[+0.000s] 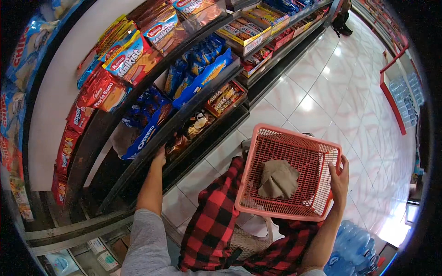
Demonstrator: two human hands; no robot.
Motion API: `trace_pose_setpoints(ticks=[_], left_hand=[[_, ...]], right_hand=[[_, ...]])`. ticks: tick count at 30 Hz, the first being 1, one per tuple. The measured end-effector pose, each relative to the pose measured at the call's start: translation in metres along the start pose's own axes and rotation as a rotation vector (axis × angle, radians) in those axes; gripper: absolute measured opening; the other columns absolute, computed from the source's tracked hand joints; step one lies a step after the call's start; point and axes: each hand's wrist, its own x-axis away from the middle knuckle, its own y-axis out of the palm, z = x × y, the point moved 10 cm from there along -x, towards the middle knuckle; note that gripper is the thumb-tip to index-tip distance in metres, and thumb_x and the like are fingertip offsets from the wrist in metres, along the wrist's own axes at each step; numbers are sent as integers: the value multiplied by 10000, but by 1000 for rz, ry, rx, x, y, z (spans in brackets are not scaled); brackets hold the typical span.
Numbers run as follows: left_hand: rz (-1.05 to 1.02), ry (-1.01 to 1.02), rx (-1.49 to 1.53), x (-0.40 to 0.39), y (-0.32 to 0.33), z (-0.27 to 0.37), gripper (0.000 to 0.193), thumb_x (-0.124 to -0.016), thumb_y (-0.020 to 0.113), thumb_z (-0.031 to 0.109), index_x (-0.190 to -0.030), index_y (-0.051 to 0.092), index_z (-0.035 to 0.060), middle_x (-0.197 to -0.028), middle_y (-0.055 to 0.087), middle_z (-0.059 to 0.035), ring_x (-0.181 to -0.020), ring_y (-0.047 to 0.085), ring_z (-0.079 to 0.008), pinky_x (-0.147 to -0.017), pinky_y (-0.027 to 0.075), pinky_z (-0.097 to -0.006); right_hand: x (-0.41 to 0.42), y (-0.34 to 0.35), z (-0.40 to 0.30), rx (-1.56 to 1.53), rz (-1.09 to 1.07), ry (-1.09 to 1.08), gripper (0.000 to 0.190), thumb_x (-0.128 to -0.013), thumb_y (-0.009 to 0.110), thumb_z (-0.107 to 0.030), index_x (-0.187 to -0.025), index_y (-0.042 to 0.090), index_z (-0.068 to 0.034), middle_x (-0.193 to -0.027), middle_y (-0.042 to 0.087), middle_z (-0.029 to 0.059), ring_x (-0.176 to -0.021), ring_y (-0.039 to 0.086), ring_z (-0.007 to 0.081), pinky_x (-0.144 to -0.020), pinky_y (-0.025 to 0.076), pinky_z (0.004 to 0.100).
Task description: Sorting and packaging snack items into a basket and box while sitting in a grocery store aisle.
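Note:
A pink plastic basket (290,210) rests over my lap, tilted, with a crumpled brown-grey cloth (279,179) lying inside. My right hand (339,177) grips the basket's right rim, thumb inside and fingers outside. My left hand (160,157) reaches into the low shelf beside dark snack packets (178,143); its fingers are hidden behind the shelf edge, so whether it holds anything cannot be told. Just above that hand stands a blue Oreo display box (143,141) with blue packets (146,105) behind it.
Shelves of Roma biscuit packs (127,62) and boxed wafer bars (245,32) rise at the left and top. White floor tiles (307,89) run along the aisle. Large blue water bottles (352,246) stand at the lower right. A person's dark shoe (342,26) shows at the far end.

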Motion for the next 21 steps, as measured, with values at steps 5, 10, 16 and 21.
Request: trace_pose_setpoints(ticks=[5,10,16,21], left_hand=[[135,93,60,17,-30,9,611,-958,540,479,-1424,454,92,-1427,468,-66,-1299,431,-230,-1073,326,-380],[413,287,19,58,-99,29,550,-973,548,416,-1419,452,108,-1406,478,-68,-1283,452,-229,-1047,360,-379],[290,347,246,180,-26,6,499,-921,653,382,-1299,530,81,-1253,579,-53,-1145,569,-204,-954,469,-357],[225,285,156,306,-34,-3,524,-898,679,398,-1259,558,38,-1176,613,-83,-999,632,-223,-809,545,-392]], right_hand=[[-2,7,-14,38,23,-86,664,-909,653,-332,-1398,388,30,-1362,501,224,-1232,526,300,-1027,410,379],[-17,40,-12,48,-2,-197,565,-926,630,-187,-1388,374,14,-1331,528,185,-1151,584,244,-958,463,343],[-1,-17,-22,325,210,-220,635,-878,649,-308,-1330,441,85,-1319,496,282,-1258,464,392,-1061,369,425],[35,46,-109,125,72,-512,463,-867,688,-228,-1240,545,4,-1195,577,217,-1145,533,377,-954,432,428]])
